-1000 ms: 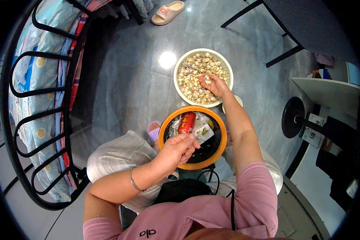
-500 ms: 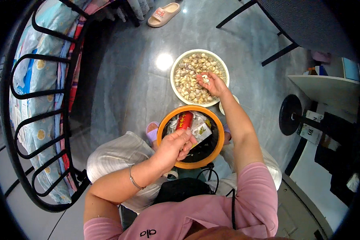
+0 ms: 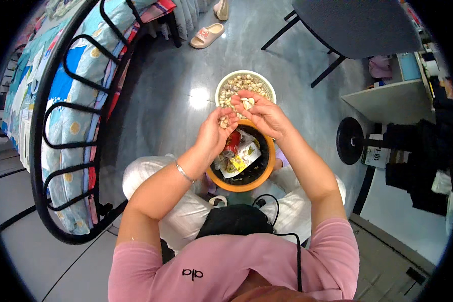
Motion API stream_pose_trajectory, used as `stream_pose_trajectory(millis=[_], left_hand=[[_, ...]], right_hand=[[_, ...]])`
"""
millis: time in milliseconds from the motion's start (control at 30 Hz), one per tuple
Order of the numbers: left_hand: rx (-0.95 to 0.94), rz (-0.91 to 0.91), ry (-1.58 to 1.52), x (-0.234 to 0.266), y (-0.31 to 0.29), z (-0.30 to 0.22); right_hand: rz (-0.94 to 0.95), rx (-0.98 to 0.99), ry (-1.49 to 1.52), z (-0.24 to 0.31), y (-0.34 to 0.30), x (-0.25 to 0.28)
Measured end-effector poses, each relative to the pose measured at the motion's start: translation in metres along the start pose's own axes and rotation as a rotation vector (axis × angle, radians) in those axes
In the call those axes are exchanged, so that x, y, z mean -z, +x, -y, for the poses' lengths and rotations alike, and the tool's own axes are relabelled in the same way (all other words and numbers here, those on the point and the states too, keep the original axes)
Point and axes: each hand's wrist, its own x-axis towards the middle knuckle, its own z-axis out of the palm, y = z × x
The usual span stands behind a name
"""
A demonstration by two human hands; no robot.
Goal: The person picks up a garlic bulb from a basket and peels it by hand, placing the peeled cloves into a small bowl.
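My left hand is cupped, palm up, with brownish unpeeled garlic cloves at its fingers. Just to the right and a little farther off, my right hand holds several pale garlic cloves in its bent fingers. Both hands hang over the gap between two containers, nearly touching. Beyond them, a cream-coloured basin is full of garlic cloves; my hands hide its near part. Below them sits an orange-rimmed bin with a dark lining. Inside it lie a red wrapper and a white-and-yellow packet.
A black metal bed frame with patterned bedding runs along the left. Slippers lie on the grey floor at the far side. A dark chair stands at the far right, near a white shelf and a round black base.
My right hand has come up and back from the basin with garlic cloves. My left hand has moved forward from over the bin to meet it, and its palm now faces up. The view has shifted.
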Motion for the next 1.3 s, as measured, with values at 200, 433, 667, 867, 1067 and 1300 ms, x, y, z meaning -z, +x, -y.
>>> stream_pose_trajectory(millis=[200,433,667,867,1067,1300], left_hand=[[0.045,0.108,-0.083,-0.013,-0.033,0.019],[0.093,0.210,-0.045,-0.006,-0.052,0.040],[0.227,0.295,0.030,-0.006,-0.073,0.030],[0.177,0.334,-0.147,-0.014,-0.099,0.035],[0.130,0.327,-0.123,-0.020,-0.113,0.037],[0.050,0.350,-0.159,-0.019,-0.111,0.026]], right_hand=[[-0.029,0.131,-0.522,-0.036,-0.058,-0.042],[-0.108,0.287,-0.705,-0.055,-0.109,-0.062],[-0.132,0.420,-0.534,-0.023,-0.149,-0.058],[-0.330,0.170,-0.393,-0.068,-0.130,0.005],[-0.325,0.087,-0.419,-0.097,-0.115,0.014],[-0.357,0.152,-0.297,-0.064,-0.126,-0.007]])
